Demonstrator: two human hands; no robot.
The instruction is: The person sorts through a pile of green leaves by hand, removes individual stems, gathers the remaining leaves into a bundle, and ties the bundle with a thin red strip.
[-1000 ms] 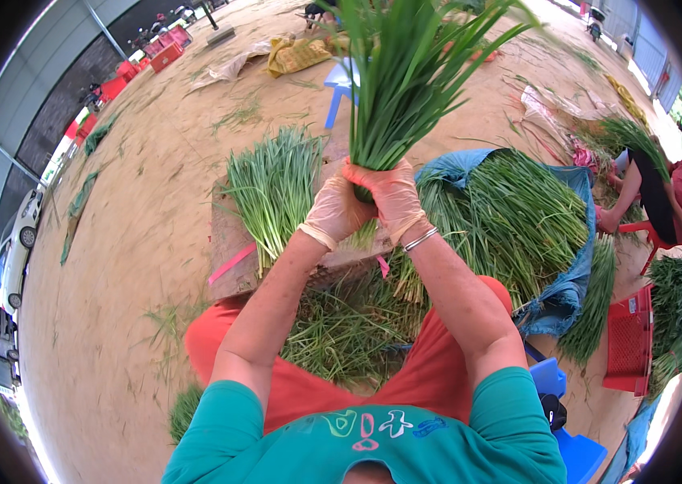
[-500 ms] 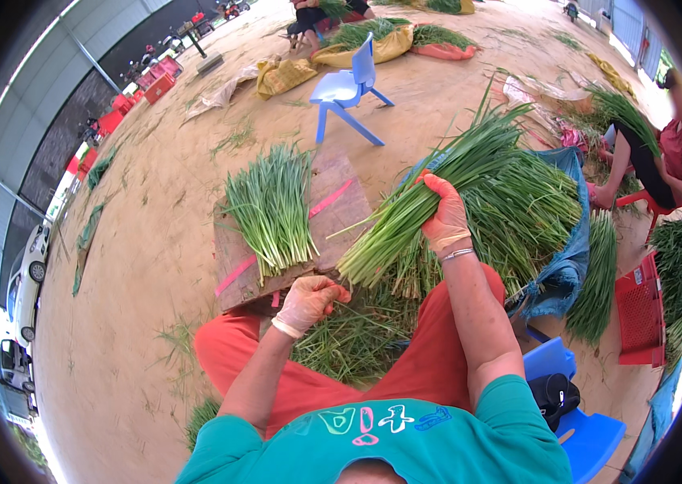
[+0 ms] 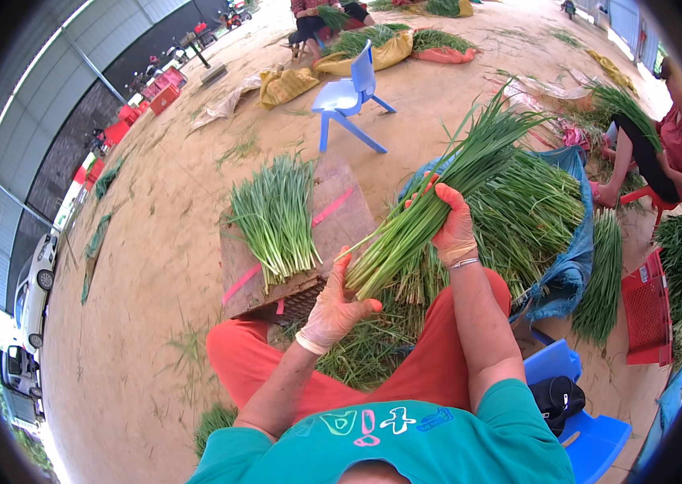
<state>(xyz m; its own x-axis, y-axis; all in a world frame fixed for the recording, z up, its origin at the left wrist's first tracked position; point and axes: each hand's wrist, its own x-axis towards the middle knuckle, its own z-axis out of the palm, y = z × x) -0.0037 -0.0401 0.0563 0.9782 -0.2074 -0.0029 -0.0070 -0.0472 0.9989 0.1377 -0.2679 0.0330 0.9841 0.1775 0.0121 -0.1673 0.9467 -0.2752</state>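
A thick bunch of garlic chives (image 3: 413,222) lies tilted in my right hand (image 3: 455,227), its pale cut ends pointing down and left. Around the stems the gloved fingers of that hand are closed. My left hand (image 3: 333,310), also gloved, is beside the cut ends with thumb and fingers spread apart; whether it touches the stems is hard to tell. On the wooden board (image 3: 344,211) to the left rests a neat bundle of garlic chives (image 3: 276,222) across a pink strap (image 3: 333,206). Under the held bunch spreads a large heap of chives (image 3: 530,211) on blue sheeting (image 3: 568,278).
Loose trimmings (image 3: 357,351) lie between my knees. A blue chair (image 3: 346,98) stands beyond the board. At right are a red crate (image 3: 647,310), more chives (image 3: 597,278) and a seated person (image 3: 675,153). Another blue chair (image 3: 591,444) holds a black cap (image 3: 558,401).
My left hand has opened from a pinch and moved up and right to the cut ends of the bunch. The right hand still holds the chives, at nearly the same place.
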